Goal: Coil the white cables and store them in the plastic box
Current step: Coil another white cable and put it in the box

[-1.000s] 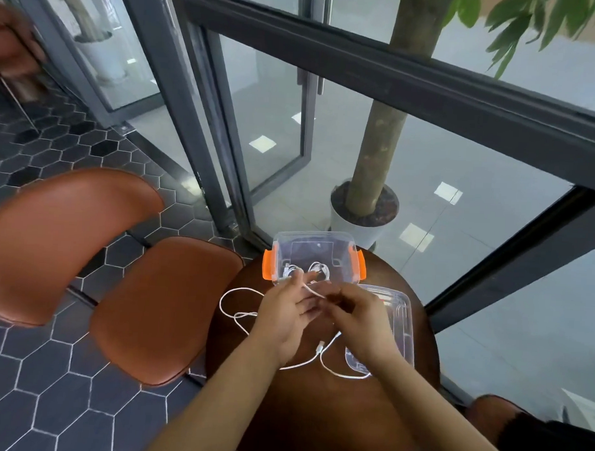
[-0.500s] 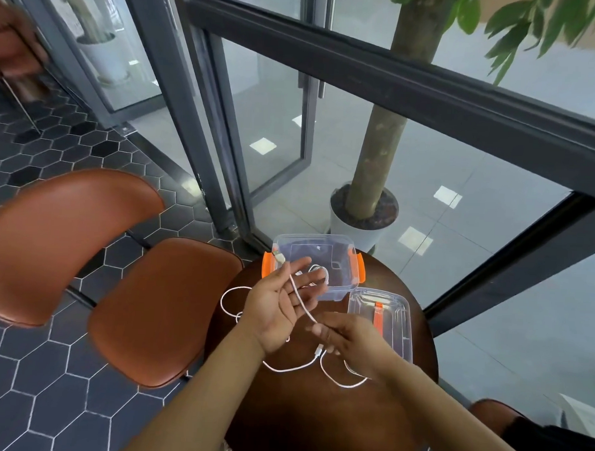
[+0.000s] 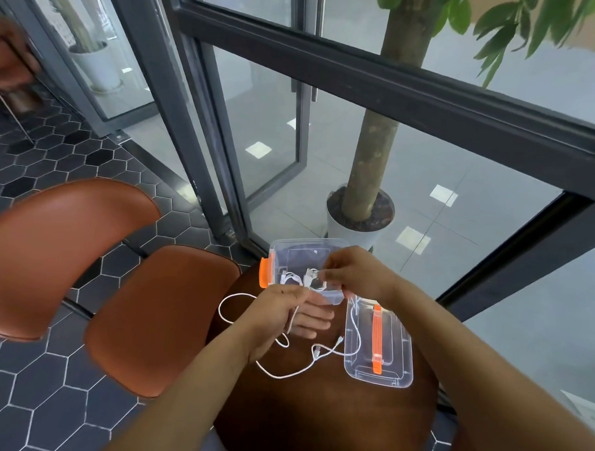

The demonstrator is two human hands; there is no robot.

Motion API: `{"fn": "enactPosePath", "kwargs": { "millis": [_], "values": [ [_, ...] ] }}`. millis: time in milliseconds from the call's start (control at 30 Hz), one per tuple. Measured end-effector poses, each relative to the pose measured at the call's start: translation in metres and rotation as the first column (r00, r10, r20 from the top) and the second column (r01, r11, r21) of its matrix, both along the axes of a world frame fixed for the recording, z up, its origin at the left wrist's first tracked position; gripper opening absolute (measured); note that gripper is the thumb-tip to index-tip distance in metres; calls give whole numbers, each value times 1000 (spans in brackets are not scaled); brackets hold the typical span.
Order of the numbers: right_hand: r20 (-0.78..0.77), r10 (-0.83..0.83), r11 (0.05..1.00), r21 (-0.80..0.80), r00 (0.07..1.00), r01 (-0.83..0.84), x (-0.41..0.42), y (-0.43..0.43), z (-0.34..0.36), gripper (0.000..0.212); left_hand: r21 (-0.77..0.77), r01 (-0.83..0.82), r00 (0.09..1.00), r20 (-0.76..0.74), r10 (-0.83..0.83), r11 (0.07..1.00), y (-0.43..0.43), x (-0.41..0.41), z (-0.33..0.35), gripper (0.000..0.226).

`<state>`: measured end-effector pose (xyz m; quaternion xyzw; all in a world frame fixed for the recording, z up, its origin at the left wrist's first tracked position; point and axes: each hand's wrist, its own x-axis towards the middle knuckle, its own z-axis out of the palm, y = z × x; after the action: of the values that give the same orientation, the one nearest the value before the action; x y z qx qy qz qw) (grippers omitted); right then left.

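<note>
Leftmost, an orange-brown chair stands beside the round dark table. A loose white cable loops across the tabletop, one strand running up into the left hand, which pinches it with the other fingers spread. Beyond, the clear plastic box with an orange latch holds coiled white cables. The right hand reaches over the box, fingertips closed on a white cable end. The lid lies rightmost.
</note>
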<state>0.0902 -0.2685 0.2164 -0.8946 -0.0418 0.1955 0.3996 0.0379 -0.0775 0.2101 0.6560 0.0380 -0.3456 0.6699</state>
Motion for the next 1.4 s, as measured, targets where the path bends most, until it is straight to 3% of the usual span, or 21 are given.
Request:
{"fn": "enactPosePath", "kwargs": {
  "millis": [167,267,433,500,700,800,967,1033,1100,1167,1233,1300,1400],
  "values": [
    [26,-102,985,140,994,97,-21,24,13,20,-46,-206,978,22,208,977,-6,6,-12,33],
    [114,-52,996,78,992,43,-41,38,5,16,-169,-331,943,-108,316,929,-11,9,-16,32],
    [267,-162,987,62,950,150,-64,44,-10,8,-420,-509,851,-378,366,751,-10,18,-11,40],
    [297,-146,989,44,944,139,-72,42,-17,10,-471,-570,817,-413,403,674,-12,24,-7,37],
    [214,-131,977,192,968,90,-84,33,-25,18,-475,-570,822,-308,480,671,-12,30,-1,32],
    [101,-44,983,180,994,25,-86,27,-35,28,-546,-593,803,-352,481,592,-6,38,1,34],
    [25,108,994,31,994,-108,-82,14,-61,30,-556,-582,813,-416,407,593,-1,43,14,37],
    [-6,111,992,-68,994,-111,-68,5,-64,31,-564,-546,836,-411,363,620,2,42,17,33],
    [-28,90,986,-135,996,-93,-51,-3,-59,39,-511,-460,883,-348,314,727,6,39,18,30],
    [-55,54,993,-103,997,-60,-34,-6,-49,36,-345,-271,954,-222,202,899,10,33,21,32],
    [-44,13,999,-32,999,-14,-18,-5,-31,29,-141,-17,994,-105,2,990,12,27,26,36],
    [-25,-107,990,95,994,109,-5,-3,-13,31,9,159,985,-64,-158,987,14,23,27,38],
    [-99,-269,909,303,958,286,4,-2,5,40,67,276,960,-55,-273,959,17,21,23,37]
  ]
}}
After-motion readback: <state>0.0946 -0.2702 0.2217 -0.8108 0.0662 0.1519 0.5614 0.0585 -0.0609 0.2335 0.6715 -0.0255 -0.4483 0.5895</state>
